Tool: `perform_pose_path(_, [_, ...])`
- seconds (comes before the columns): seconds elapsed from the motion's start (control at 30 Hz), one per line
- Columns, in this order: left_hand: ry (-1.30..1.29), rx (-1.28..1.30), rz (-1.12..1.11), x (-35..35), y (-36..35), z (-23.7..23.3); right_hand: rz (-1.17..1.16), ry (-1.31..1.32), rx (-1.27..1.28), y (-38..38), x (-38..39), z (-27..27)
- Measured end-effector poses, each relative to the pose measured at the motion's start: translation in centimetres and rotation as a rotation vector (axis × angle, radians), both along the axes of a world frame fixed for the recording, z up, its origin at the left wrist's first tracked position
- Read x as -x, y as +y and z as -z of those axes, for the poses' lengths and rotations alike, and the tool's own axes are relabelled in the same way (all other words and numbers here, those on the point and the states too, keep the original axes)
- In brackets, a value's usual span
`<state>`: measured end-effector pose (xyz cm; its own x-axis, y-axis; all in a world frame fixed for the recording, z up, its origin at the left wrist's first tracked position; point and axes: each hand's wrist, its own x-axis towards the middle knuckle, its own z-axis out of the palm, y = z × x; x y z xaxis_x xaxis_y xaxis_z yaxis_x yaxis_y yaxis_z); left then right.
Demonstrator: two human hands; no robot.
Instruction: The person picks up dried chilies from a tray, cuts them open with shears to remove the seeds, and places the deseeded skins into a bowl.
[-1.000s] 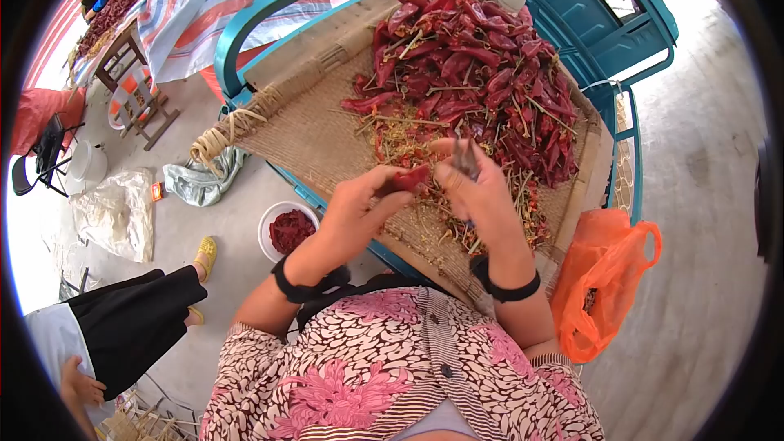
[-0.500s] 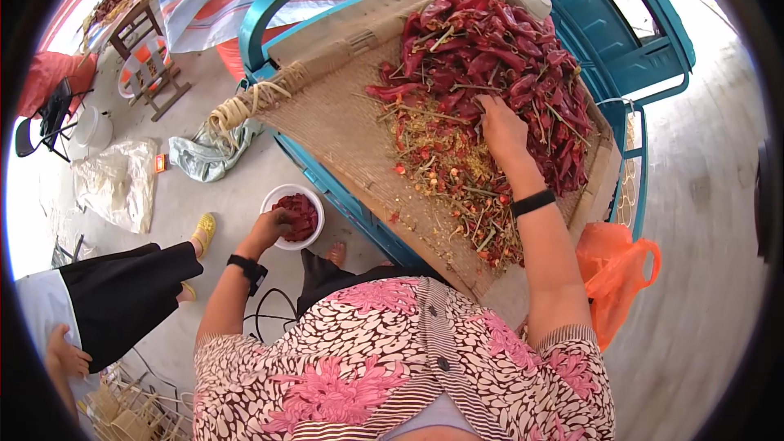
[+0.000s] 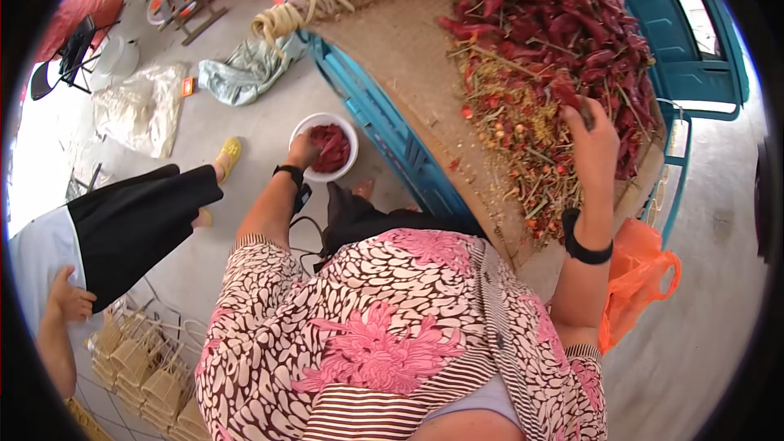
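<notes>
Dried red chilies [image 3: 572,16] lie heaped on a woven tray [image 3: 392,41], with yellowish seeds, stems and broken bits [image 3: 523,147] spread beside them. My right hand [image 3: 596,135] is at the near edge of the heap, closed, with a chili [image 3: 562,88] showing at its fingertips. Down to the left, my left hand [image 3: 305,149] reaches over the rim of a white bucket [image 3: 353,165]. Its fingertips are against the red chilies [image 3: 333,147] inside; they are partly hidden, so whether they grip one cannot be told.
The tray rests on a blue metal cart [image 3: 384,131]. An orange plastic bag [image 3: 641,278] hangs at its right. Another person [image 3: 122,229] in a black skirt is at the left, above woven baskets [image 3: 151,367]. Crumpled plastic sacks [image 3: 245,73] and a wooden chair [image 3: 184,0] are beyond.
The view has shifted, so the tray and bucket appear higher and farther right. My right hand has moved toward the heap's near edge and now has a chili. My left hand stays at the bucket.
</notes>
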<state>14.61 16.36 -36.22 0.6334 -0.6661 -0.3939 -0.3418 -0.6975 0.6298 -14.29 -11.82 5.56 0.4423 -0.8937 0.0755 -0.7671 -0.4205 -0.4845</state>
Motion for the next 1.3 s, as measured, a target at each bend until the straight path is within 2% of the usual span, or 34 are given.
perform_pose_path(0.07, [-0.04, -0.092, -0.017, -1.8, -0.1, 0.7, 0.031, -0.106, -0.088, 1.0, 0.5, -0.5])
perform_pose_path(0.1, [0.185, -0.214, 0.064, -2.7, -1.2, -5.4, 0.043, -0.165, -0.153, 1.5, 0.7, -0.8])
perform_pose_path(0.17, [0.508, -0.167, 0.187, -3.2, -1.5, -10.1, 0.05, -0.273, -0.265, 2.4, 1.0, -1.0])
perform_pose_path(0.23, [0.809, 0.048, 0.415, -1.6, -2.5, -20.5, 0.045, -0.379, -0.342, 3.6, 0.5, -1.2])
perform_pose_path(0.33, [0.994, 0.335, 0.524, 2.6, -4.0, -30.9, 0.012, -0.425, -0.419, 4.9, -0.5, -1.3])
perform_pose_path(0.43, [1.045, 0.762, 0.482, 8.0, -7.2, -36.5, -0.035, -0.5, -0.458, 5.9, -1.4, -0.6])
perform_pose_path(0.53, [0.418, 1.05, 0.414, 12.0, -12.0, -36.9, -0.066, -0.465, -0.396, 6.5, -1.5, 0.5])
perform_pose_path(0.67, [0.957, 0.985, 0.296, 13.5, -15.5, -37.2, -0.11, -0.463, -0.386, 7.0, -1.1, 0.7])
perform_pose_path(0.73, [0.917, 0.932, 0.311, 13.5, -15.9, -37.3, -0.159, -0.543, -0.256, 6.7, -1.1, 1.0])
perform_pose_path(0.83, [0.947, 0.846, 0.357, 13.6, -16.1, -36.9, -0.062, -0.57, -0.228, 6.3, -0.5, -0.6])
perform_pose_path(0.87, [0.971, 0.816, 0.377, 13.6, -16.1, -36.8, -0.031, -0.637, -0.32, 6.5, -0.9, -1.2])
perform_pose_path(0.97, [0.69, 0.891, 0.515, 13.7, -16.1, -37.1, -0.201, -0.55, -0.145, 6.1, -1.8, -0.5])
perform_pose_path(1.07, [0.515, 1.049, 0.405, 14.6, -16.6, -35.1, -0.274, -0.492, 0.106, 5.9, -1.8, 0.4])
perform_pose_path(1.2, [0.548, 1.017, 0.343, 15.3, -16.0, -35.1, -0.405, -0.404, 0.405, 6.1, -2.0, 0.7])
perform_pose_path(1.27, [0.487, 1.013, 0.385, 15.4, -16.0, -34.1, -0.433, -0.402, 0.44, 6.0, -2.0, 1.0])
perform_pose_path(1.3, [0.552, 1.003, 0.411, 15.3, -16.0, -34.1, -0.447, -0.4, 0.456, 6.0, -1.9, 1.1])
